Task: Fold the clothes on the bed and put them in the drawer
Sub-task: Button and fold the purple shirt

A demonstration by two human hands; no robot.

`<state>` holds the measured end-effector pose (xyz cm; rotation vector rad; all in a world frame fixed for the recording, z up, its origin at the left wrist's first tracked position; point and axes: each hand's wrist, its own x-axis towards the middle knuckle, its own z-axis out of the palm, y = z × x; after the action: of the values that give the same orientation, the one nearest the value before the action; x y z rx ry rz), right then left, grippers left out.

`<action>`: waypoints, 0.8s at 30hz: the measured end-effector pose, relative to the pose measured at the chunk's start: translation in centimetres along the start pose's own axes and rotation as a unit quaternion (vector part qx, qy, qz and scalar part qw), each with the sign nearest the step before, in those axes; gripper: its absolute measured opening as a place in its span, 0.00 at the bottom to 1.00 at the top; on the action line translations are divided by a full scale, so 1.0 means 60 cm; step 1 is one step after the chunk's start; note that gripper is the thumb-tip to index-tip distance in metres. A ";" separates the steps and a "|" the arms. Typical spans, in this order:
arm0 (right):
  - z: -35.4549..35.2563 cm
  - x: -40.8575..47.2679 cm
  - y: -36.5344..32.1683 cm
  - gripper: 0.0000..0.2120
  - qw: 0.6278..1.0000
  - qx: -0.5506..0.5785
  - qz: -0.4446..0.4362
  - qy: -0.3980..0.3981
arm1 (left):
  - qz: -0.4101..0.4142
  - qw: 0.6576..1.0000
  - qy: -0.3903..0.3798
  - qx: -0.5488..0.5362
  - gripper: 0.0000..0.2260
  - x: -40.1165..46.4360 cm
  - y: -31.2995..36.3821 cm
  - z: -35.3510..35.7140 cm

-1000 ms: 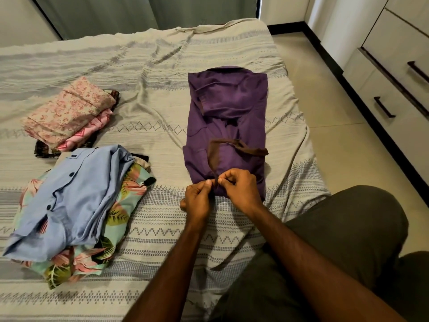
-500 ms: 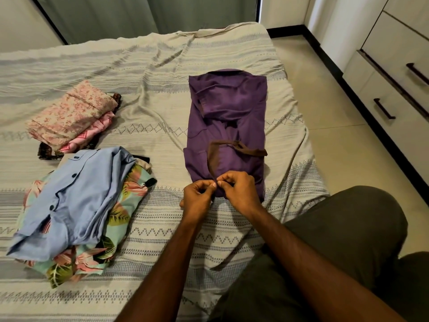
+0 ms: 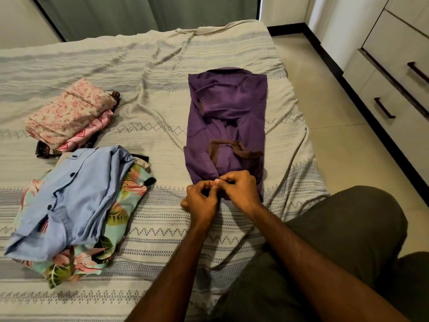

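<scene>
A purple shirt (image 3: 228, 117) with brown trim lies lengthwise on the bed (image 3: 151, 61), its sides folded in. At its near hem my left hand (image 3: 202, 201) and my right hand (image 3: 241, 189) meet, both pinching the fabric edge with curled fingers. To the left lies a loose pile: a light blue shirt (image 3: 76, 196) on top of a floral teal shirt (image 3: 123, 205). Further back on the left sits a folded stack of pink patterned clothes (image 3: 69, 117). A chest of drawers (image 3: 394, 89) stands at the right, its drawers closed.
The bed cover is striped beige and wrinkled. Tiled floor (image 3: 336, 147) runs between the bed's right edge and the drawers. My knee in dark trousers (image 3: 348, 228) rests at the bed's near right corner. A curtain (image 3: 139, 12) hangs behind the bed.
The view has tipped slightly so everything sits lower. My hands stay together at the purple shirt's near hem, fingers working the edge; nothing else moved.
</scene>
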<state>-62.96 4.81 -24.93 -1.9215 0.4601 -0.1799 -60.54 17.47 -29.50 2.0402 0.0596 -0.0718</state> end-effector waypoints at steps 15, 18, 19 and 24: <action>0.008 0.003 0.006 0.05 0.999 -0.040 0.015 0.013 | 0.037 0.992 0.079 0.095 0.09 -0.029 0.041 0.011; 0.005 0.002 0.001 0.04 0.999 -0.034 0.016 0.018 | -0.001 1.000 0.022 -0.021 0.06 -0.007 0.032 0.003; 0.005 0.001 -0.001 0.06 0.999 -0.035 0.010 0.017 | -0.018 0.998 0.001 -0.053 0.04 -0.004 0.036 -0.001; 0.000 -0.002 0.001 0.12 0.999 -0.023 -0.028 0.000 | -0.103 0.992 0.012 -0.068 0.04 -0.002 0.068 -0.007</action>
<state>-63.08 4.86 -24.96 -1.9809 0.4133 -0.2082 -60.33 16.02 -25.67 1.8929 0.2826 -0.1680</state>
